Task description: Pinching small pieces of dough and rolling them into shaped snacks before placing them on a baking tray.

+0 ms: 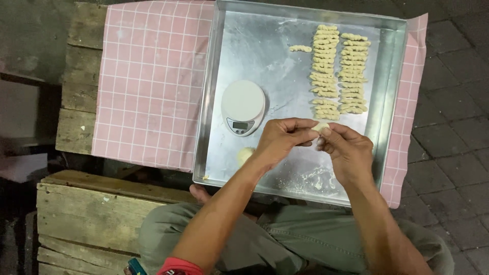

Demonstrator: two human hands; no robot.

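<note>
A small piece of pale dough (pixel 320 127) is pinched between the fingertips of both hands, just above the near half of a square metal tray (pixel 392 61). The left hand (pixel 282 140) is curled nearly closed, thumb and forefinger pressed on the dough's left end; the right hand (pixel 346 150) is likewise closed on its right end. The piece lies at 3 o'clock from the left hand and at 10 o'clock from the right hand, its long axis running roughly from 9 to 3 o'clock; both hands are equally near, each touching it.

On the tray floor, at 12 o'clock from the hands, two columns of ridged, twisted dough pieces (pixel 338 71) are laid side by side, each piece lying crosswise. A single twisted piece (pixel 300 48) is set apart at 11 o'clock. A small round white kitchen scale (pixel 243 107) stands at 10 o'clock from the hands, and a lump of dough (pixel 245 154) rests at 9 o'clock, partly hidden behind the left wrist. The tray is carried on a pink checked cloth (pixel 147 81) spread over a rough wooden surface (pixel 76 107)
</note>
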